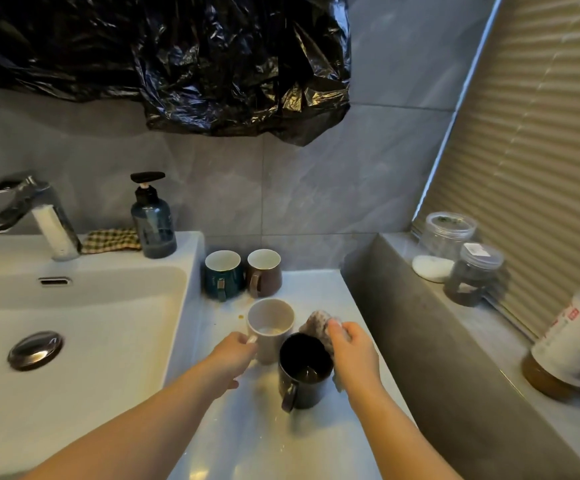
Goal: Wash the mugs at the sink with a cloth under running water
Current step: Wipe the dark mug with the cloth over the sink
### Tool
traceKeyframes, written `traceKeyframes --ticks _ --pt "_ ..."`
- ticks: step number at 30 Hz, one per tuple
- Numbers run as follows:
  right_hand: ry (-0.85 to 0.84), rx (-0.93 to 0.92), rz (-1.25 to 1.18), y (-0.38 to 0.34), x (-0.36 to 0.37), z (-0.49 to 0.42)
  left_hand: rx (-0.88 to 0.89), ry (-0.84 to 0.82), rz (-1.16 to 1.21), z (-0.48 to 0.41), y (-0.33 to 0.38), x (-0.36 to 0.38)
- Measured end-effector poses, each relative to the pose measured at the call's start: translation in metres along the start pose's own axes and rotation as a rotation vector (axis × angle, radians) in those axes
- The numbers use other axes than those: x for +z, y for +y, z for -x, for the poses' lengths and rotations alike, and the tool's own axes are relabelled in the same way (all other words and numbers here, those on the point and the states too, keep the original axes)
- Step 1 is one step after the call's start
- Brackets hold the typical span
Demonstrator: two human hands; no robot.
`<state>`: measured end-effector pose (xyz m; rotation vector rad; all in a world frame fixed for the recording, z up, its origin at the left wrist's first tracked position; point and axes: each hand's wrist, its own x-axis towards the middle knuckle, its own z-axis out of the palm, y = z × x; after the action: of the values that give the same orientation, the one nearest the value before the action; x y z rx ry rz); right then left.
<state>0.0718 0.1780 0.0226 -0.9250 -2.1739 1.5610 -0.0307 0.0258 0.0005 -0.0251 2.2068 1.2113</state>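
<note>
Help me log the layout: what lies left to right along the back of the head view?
Faucet, checked cloth, blue pump bottle, teal mug, brown mug, clear jar.

Dim in here, dusk-grey all over. What daylight there is seeps through the pleated blind on the right, a cold blue strip down its edge. The black plastic overhead catches small white glints; the tap is smeared with glare and blur. The counter shines faintly (a pale sheen near the bottom edge). Soft shadow pools under the left hand, and the white mug it grips reads grey. The cloth pinched in the right hand is mushy, the jars on the ledge fuzzy, and the wide lens bends the walls outward
</note>
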Motion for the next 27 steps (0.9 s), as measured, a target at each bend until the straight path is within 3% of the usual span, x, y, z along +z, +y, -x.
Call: traceKeyframes --ticks 9,15,16,21,27 --pt "-0.002 0.026 -0.047 0.003 0.001 0.016 -0.01 0.017 0.087 -0.021 -0.008 0.011" --pt "0.053 0.034 -0.055 0.01 0.003 0.016 0.023 0.292 0.076 -0.008 -0.016 0.023" --pt "0.073 0.047 -0.062 0.012 0.003 0.016 0.043 0.267 0.073 -0.002 -0.017 0.027" --pt "0.119 0.078 -0.051 0.021 0.0 0.023 0.028 -0.183 0.103 0.032 -0.024 0.046" --pt "0.084 0.132 -0.111 0.023 0.0 0.032 0.129 -0.268 0.073 0.042 -0.03 0.047"
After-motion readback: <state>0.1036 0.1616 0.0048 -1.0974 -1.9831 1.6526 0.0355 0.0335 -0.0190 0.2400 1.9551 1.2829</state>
